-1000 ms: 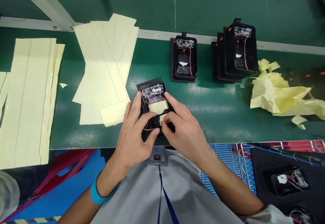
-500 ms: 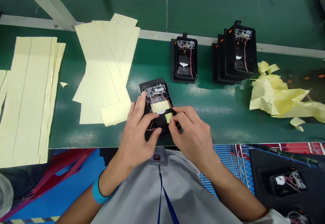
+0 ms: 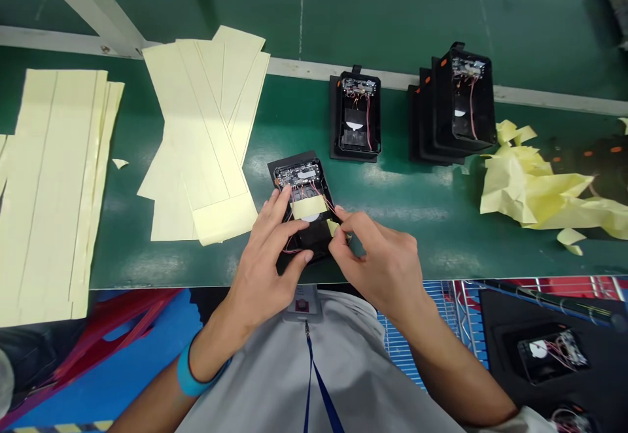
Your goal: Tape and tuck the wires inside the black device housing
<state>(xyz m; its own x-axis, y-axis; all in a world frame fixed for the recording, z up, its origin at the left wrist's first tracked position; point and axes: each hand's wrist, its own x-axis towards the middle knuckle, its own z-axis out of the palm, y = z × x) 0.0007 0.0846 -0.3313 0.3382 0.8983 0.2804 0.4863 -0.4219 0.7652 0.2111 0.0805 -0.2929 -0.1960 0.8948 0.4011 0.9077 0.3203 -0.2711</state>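
Observation:
A black open device (image 3: 303,178) with a circuit board and red wires lies on the green bench near me. A yellow tape strip (image 3: 308,207) is stuck across its middle. My left hand (image 3: 267,256) rests on the device's left side, fingers curled over it and thumb on its near edge. My right hand (image 3: 380,259) pinches a small yellow tape piece (image 3: 333,227) at the device's right edge.
Sheets of yellow tape (image 3: 206,132) lie left of the device, with more sheets (image 3: 53,184) at the far left. Another open device (image 3: 357,116) and a stack of devices (image 3: 458,103) stand behind. Crumpled yellow backing (image 3: 540,188) lies at the right. A black tray (image 3: 554,348) holds devices at lower right.
My right hand has drawn back to the right, lifting the small yellow piece from the device's middle toward its right edge. The left hand stays on the device.

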